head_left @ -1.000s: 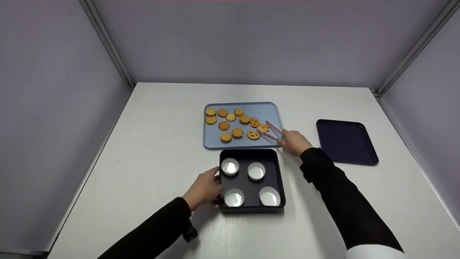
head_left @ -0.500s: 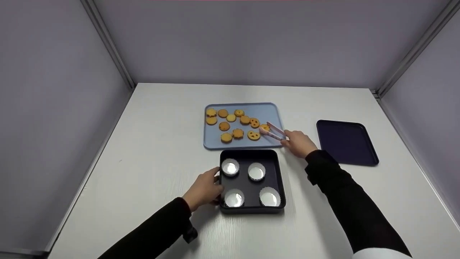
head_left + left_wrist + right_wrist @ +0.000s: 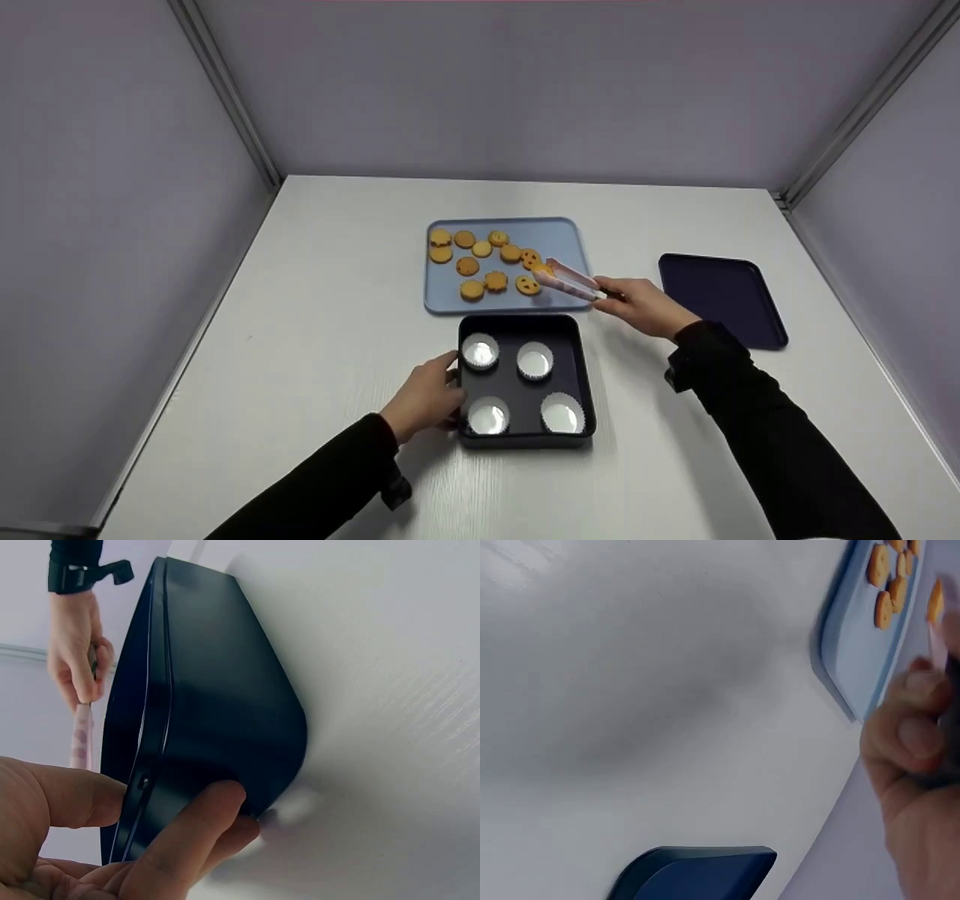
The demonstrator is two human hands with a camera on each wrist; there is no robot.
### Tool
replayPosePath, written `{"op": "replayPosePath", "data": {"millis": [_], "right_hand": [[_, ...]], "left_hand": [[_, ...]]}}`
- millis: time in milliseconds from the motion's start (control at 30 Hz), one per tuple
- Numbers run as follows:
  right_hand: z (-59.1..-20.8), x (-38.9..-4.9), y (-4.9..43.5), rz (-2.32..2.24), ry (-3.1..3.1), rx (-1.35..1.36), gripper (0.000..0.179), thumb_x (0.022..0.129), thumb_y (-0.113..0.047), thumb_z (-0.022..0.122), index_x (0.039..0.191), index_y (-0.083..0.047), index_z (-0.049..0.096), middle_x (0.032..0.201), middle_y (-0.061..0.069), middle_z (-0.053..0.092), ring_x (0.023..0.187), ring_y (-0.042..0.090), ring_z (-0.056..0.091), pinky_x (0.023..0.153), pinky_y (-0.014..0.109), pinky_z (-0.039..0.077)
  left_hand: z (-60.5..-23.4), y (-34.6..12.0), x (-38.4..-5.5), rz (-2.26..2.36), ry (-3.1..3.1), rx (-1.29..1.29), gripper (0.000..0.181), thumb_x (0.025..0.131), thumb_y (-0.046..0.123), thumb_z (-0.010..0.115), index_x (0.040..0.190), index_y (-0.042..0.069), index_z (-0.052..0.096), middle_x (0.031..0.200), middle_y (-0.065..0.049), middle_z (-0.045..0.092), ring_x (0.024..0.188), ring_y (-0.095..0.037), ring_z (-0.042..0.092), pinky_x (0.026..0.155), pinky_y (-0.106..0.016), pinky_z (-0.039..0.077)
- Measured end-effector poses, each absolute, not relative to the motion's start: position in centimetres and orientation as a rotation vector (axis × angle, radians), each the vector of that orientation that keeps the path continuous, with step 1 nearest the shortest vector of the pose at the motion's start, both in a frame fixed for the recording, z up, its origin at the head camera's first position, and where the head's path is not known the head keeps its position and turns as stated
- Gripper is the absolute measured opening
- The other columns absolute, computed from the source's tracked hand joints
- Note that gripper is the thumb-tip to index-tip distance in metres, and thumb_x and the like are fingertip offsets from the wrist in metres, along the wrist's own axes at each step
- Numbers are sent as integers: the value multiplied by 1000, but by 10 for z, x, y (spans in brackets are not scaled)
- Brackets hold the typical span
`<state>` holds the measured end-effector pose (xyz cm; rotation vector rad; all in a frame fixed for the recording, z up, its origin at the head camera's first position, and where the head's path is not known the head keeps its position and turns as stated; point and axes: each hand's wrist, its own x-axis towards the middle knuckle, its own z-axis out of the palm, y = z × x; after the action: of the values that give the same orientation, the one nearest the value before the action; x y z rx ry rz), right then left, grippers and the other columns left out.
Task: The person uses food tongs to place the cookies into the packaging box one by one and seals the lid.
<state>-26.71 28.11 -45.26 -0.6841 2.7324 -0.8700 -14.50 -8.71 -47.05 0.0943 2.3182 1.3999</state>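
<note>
My left hand [image 3: 424, 397] grips the left wall of a dark square baking pan [image 3: 519, 386]. In the left wrist view its thumb is at the rim and its fingers [image 3: 199, 829] press the outer side. Several white paper baking cups [image 3: 535, 361] stand inside the pan. My right hand [image 3: 643, 306] holds pink tongs [image 3: 568, 289] over the right part of a light blue tray [image 3: 559, 234]. A cookie [image 3: 544, 270] is between the tong tips, raised off the tray; the right wrist view also shows this cookie [image 3: 934, 600]. Several other cookies [image 3: 496, 281] lie on the tray.
A dark blue tray [image 3: 724, 300] lies at the right, beyond the right forearm. The white table [image 3: 322, 300] is bounded by grey panels [image 3: 480, 90] at the back and sides. The pan stands just in front of the light blue tray.
The tongs have closed on a cookie at the light blue tray's right side and lifted it. My right hand has shifted slightly right. The left hand and pan stay put.
</note>
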Motion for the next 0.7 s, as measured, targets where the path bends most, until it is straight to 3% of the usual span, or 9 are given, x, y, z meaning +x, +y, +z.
{"op": "replayPosePath", "data": {"millis": [100, 333, 400, 533, 700], "right_hand": [[-446, -262, 282, -900, 2658, -720, 55, 103, -24, 61, 150, 1, 48, 124, 16, 68, 96, 21, 58, 79, 29, 48], [-427, -252, 281, -839, 2519, -774, 53, 102, -28, 63, 148, -3, 53, 125, 13, 68, 100, 20, 58, 83, 29, 49], [-422, -250, 280, -797, 2485, -785, 53, 102, -29, 64, 148, -3, 54, 125, 10, 68, 99, 20, 57, 82, 29, 48], [-414, -247, 275, -673, 2442, -809, 52, 101, -29, 64, 147, -7, 56, 111, 2, 69, 92, 17, 57, 78, 30, 47], [-411, -246, 269, -579, 2409, -844, 42, 99, -25, 66, 139, -13, 65, 90, -5, 63, 80, 13, 54, 69, 26, 44]], "left_hand": [[-471, -87, -145, 1405, 2314, 91, 76, 85, -4, 56, 157, -4, 31, 148, -33, 48, 139, -42, 47, 64, -34, 65], [-471, -86, -146, 1351, 2351, 97, 76, 85, -4, 57, 157, -5, 32, 148, -31, 49, 138, -41, 48, 83, -33, 63], [-472, -86, -146, 1364, 2340, 86, 76, 85, -4, 57, 157, -4, 31, 148, -31, 48, 138, -41, 48, 80, -34, 64], [-472, -87, -146, 1381, 2325, 86, 76, 86, -4, 57, 158, -4, 30, 149, -31, 48, 138, -41, 48, 74, -33, 65], [-472, -87, -147, 1379, 2333, 107, 76, 86, -4, 57, 157, -5, 31, 148, -31, 48, 138, -40, 49, 76, -34, 65]]}}
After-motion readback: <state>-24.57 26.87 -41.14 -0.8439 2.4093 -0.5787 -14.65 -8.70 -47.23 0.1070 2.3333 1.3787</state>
